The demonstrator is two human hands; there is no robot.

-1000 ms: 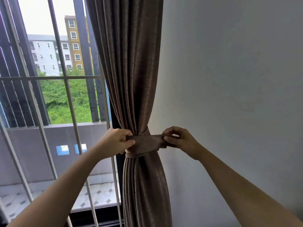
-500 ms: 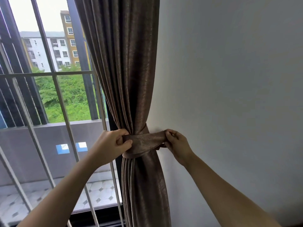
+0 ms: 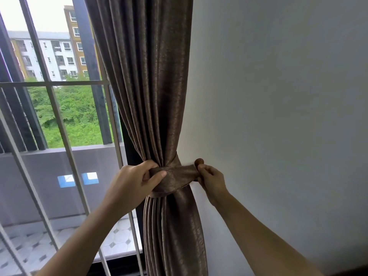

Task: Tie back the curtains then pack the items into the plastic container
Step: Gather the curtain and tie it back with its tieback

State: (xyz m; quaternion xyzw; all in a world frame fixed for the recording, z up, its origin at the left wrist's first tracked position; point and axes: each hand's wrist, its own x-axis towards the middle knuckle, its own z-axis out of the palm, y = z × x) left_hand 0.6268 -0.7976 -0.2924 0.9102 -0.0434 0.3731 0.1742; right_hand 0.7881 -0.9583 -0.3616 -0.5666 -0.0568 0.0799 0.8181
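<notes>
A brown curtain (image 3: 147, 80) hangs gathered beside the wall, cinched at waist height by a matching fabric tieback (image 3: 176, 176). My left hand (image 3: 132, 181) grips the left side of the tieback and the bunched curtain, thumb on top of the band. My right hand (image 3: 211, 179) pinches the tieback's right end against the wall, just below a small round brown knob (image 3: 199, 161). The plastic container and the items are not in view.
A white wall (image 3: 278, 116) fills the right half. Left of the curtain is a window with grey bars (image 3: 59, 124), a balcony with a tiled floor (image 3: 119, 240) and buildings beyond.
My right hand has carried the tieback's end rightward to the wall, and the wall knob has come into sight above it. My left hand keeps its grip on the band.
</notes>
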